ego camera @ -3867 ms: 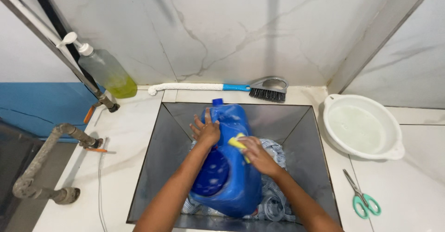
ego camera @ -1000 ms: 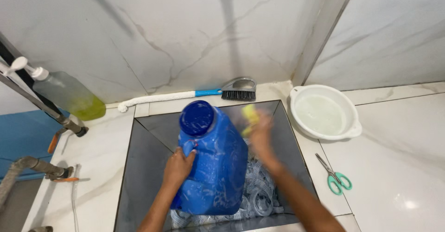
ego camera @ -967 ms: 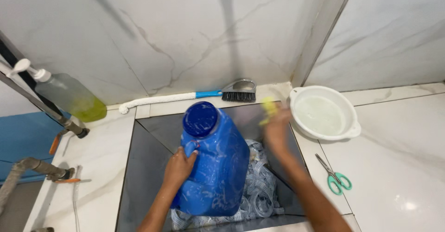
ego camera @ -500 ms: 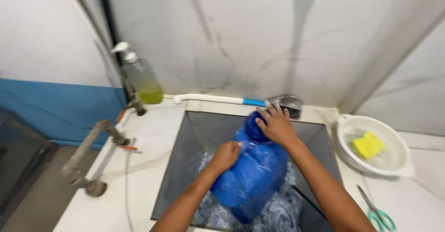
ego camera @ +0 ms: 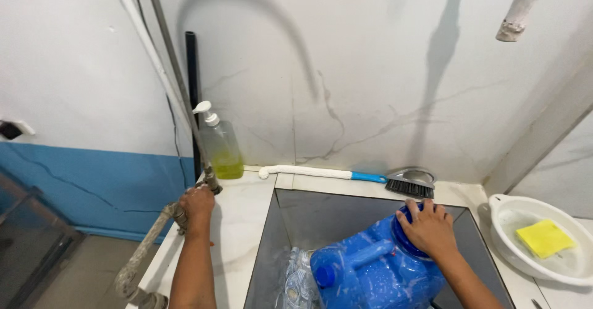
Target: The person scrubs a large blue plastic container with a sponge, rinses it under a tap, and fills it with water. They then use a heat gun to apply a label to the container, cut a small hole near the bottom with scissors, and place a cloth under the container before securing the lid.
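A large blue plastic jug (ego camera: pixel 370 275) lies tilted in the dark square sink (ego camera: pixel 321 213). My right hand (ego camera: pixel 426 229) rests over its round blue cap end, fingers spread on it. My left hand (ego camera: pixel 197 203) is stretched out to the left and closed around the tap valve on the grey pipe (ego camera: pixel 145 250) at the counter's edge. A yellow sponge (ego camera: pixel 545 237) lies in the white basin (ego camera: pixel 568 272) at the right.
A pump bottle of yellow-green liquid (ego camera: pixel 221 148) stands at the back left of the white counter. A white-and-blue handled brush (ego camera: pixel 352 176) lies along the wall behind the sink. Clear plastic bottles (ego camera: pixel 299 281) lie in the sink under the jug.
My left hand has left the jug and moved left onto the tap valve. My right hand stays on the jug's cap. The view has lifted and swung left.
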A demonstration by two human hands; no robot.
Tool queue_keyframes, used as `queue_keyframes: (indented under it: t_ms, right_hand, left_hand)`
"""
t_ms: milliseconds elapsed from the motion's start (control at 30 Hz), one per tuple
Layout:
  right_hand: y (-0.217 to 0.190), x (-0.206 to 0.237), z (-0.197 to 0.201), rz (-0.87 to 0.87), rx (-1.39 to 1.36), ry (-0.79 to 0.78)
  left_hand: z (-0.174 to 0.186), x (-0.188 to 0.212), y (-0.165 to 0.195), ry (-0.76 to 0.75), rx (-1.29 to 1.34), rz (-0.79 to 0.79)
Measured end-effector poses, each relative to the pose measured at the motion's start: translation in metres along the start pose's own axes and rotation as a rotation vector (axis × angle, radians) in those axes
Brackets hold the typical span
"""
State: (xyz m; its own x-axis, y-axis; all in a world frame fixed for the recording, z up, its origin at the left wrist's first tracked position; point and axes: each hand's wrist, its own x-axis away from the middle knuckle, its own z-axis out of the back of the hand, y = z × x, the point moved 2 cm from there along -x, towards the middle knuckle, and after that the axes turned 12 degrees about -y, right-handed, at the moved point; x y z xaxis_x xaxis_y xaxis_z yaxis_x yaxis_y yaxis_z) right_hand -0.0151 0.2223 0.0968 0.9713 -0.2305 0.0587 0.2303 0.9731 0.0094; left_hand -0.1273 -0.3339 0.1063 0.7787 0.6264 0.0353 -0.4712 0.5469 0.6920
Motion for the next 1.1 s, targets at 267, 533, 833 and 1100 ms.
queue_keyframes:
  t_ms: [267, 533, 833, 1100]
  right_hand:
    - [-0.035, 0.008, 0.003, 0.107, 0.035, 0.097]
    - [-0.058, 0.008, 0.009, 0.243, 0.102, 0.223]
    - [-0.124, -0.107, 0.013, 0.511, -0.405, 0.121]
    - [-0.155, -0.136, 0.034, 0.195, -1.280, -0.672]
  left_hand:
    - [0.014, -0.010, 0.010, 0.036, 0.259, -0.013]
    - [0.004, 0.011, 0.006, 0.283, 0.278, -0.286]
    - [-0.159, 0.288, 0.039, -0.922, -0.236, -0.845]
    - [-0.158, 0.258, -0.002, -0.704, -0.171, -0.387]
